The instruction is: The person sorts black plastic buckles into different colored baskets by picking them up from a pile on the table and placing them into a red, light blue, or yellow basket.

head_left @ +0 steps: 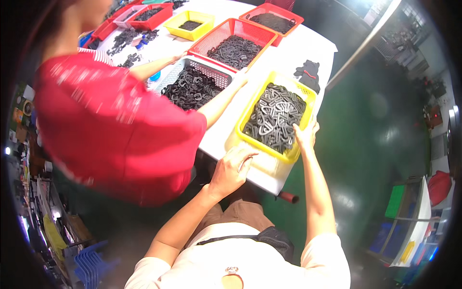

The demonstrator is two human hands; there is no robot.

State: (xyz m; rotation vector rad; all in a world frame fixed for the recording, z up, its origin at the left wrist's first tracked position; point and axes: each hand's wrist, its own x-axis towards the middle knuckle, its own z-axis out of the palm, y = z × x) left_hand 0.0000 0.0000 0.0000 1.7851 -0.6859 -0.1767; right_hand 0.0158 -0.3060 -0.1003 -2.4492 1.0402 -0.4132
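A yellow plastic basket (245,138) full of dark, loop-shaped buckle-like pieces (275,118) sits in front of me at the table's near end. My right hand (306,136) grips its right rim, thumb on the inner side and fingers outside. Close to the basket's near left corner, my left hand (233,169) is curled, with thumb and forefinger almost meeting. Whatever may be between those fingers is too small and shaded to make out. A pale bin, partly hidden, appears to be under the yellow basket.
At my left, a person in a red shirt (115,130) reaches around a grey-white basket (226,77) of black pieces. Beyond are a red basket (195,49), a smaller yellow tray (204,24) and another red tray (288,31). A black bear-shaped item (308,74) lies on the white table (219,139).
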